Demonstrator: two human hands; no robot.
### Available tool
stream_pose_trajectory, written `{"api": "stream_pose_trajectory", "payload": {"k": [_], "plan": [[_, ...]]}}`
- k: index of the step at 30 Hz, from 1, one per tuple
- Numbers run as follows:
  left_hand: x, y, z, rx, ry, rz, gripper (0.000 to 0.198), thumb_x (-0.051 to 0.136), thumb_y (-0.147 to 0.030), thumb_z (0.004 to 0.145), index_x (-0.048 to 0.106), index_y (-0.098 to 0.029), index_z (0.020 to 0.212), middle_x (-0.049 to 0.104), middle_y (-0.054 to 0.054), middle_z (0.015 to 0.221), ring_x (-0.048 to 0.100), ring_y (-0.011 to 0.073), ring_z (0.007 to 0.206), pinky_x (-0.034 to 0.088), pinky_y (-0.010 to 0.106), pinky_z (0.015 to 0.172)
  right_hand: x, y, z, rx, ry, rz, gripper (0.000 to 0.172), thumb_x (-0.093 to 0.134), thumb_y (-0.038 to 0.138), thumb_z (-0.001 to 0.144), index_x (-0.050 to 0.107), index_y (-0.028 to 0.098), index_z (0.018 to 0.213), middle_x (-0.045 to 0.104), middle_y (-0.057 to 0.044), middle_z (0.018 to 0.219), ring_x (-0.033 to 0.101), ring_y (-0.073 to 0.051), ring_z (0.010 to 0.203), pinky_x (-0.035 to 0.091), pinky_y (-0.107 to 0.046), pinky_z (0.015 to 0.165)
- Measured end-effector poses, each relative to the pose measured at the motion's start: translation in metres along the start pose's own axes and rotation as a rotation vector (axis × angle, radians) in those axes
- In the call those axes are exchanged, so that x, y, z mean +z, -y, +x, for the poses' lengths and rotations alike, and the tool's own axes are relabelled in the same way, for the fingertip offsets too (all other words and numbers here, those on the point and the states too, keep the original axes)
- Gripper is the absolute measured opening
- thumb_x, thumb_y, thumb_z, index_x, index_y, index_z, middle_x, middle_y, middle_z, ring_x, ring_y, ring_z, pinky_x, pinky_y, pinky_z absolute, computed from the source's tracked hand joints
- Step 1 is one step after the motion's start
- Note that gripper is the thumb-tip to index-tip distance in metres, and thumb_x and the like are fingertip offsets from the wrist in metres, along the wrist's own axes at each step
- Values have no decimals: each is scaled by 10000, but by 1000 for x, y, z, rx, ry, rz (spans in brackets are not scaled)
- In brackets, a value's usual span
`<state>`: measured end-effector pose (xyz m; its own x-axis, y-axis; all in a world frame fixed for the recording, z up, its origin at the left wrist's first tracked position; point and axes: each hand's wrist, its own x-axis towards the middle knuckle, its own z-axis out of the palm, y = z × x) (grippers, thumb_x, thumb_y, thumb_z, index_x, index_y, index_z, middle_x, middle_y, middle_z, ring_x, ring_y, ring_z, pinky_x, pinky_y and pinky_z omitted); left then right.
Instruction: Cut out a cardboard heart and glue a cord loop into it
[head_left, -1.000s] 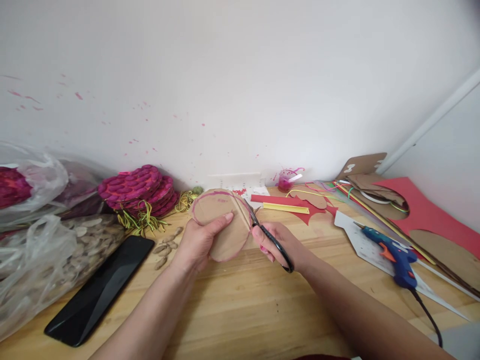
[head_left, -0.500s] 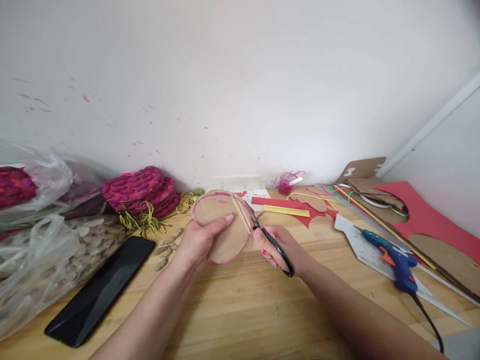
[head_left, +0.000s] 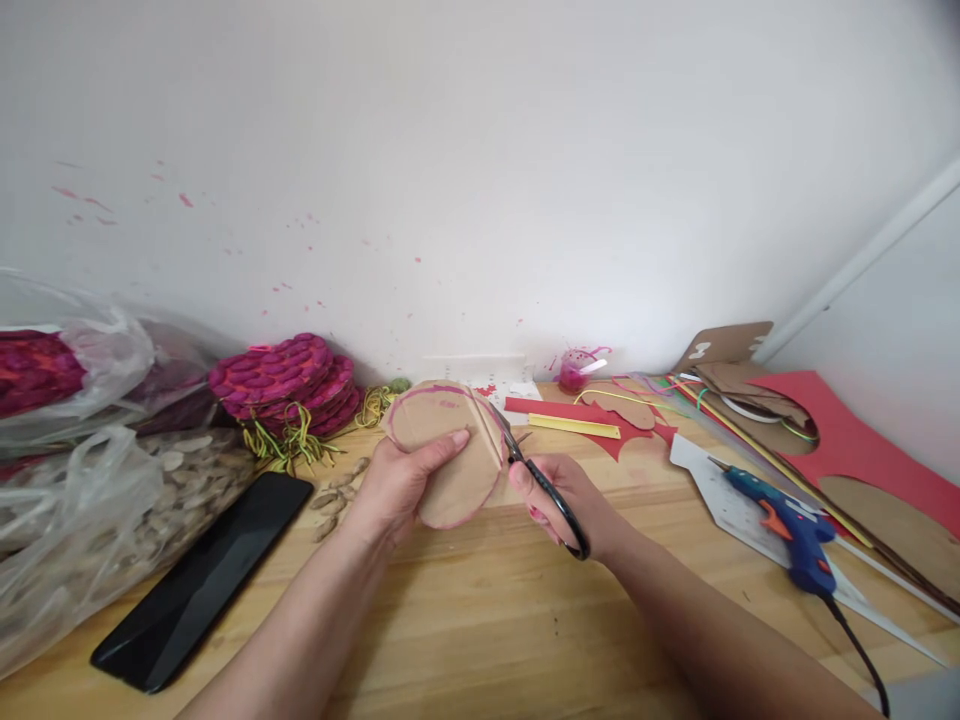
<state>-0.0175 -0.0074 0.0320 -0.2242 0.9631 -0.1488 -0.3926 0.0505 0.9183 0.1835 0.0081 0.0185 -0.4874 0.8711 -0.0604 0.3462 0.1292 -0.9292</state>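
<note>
My left hand (head_left: 409, 475) grips a piece of brown cardboard (head_left: 465, 475) by its lower left, thumb lying on top. A purple line is drawn round the cardboard near its edge, and its outline is nearly round. Black-handled scissors (head_left: 555, 500) are in my right hand (head_left: 559, 485), with fingers closed round the handles. Their blades meet the cardboard's right edge, and a small cut strip sticks out beside them. Several peanuts in their shells (head_left: 334, 500) lie just left of my left hand.
A black phone (head_left: 202, 580) and a plastic bag of peanuts (head_left: 195, 480) lie on the left. Behind them sits a stack of magenta pieces (head_left: 289, 380) with green-yellow strings. On the right are a blue glue gun (head_left: 787, 530), red sheet (head_left: 832, 430), yellow strip (head_left: 574, 427) and pink-stained cup (head_left: 574, 372).
Both hands, the cardboard and the scissors keep nearly the same places. The whole view has shifted slightly, and the scissor blades look a little more open.
</note>
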Motion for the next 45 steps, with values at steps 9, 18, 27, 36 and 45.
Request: {"api": "stream_pose_trajectory", "payload": {"k": [9,18,27,36,45], "plan": [[-1,-5,1,-12,25,1,628,928,-291,561,728,-126,1133,773,121,1044,721,232,833,585,297,716,0,-1,-2,29,-21,-19,589,517,728,860,313,220,641,311,60,499,303,-78,426,188,-245,424],[-6,-9,2,-31,54,22,558,932,-298,546,742,-124,1040,776,122,1006,720,232,798,583,307,699,-3,-2,-2,5,-5,-26,588,537,707,865,330,212,622,327,60,508,324,-75,430,191,-242,434],[-4,-4,1,-48,105,67,590,922,-309,569,728,-126,1096,774,129,1021,722,241,817,576,335,757,-5,-4,3,-37,57,-138,495,455,635,930,391,209,686,458,25,562,426,-110,483,256,-252,469],[-5,-3,3,-42,95,92,562,929,-300,540,748,-125,1042,779,120,993,721,251,828,571,337,762,-6,0,3,-59,52,-177,482,428,609,937,380,212,668,456,20,559,422,-121,487,269,-270,478],[-5,-3,1,-50,102,74,561,919,-302,567,730,-112,1060,770,135,1018,708,242,823,572,341,752,-3,-2,1,-16,31,-82,490,438,613,938,352,216,663,423,35,546,390,-105,464,256,-267,468]]}}
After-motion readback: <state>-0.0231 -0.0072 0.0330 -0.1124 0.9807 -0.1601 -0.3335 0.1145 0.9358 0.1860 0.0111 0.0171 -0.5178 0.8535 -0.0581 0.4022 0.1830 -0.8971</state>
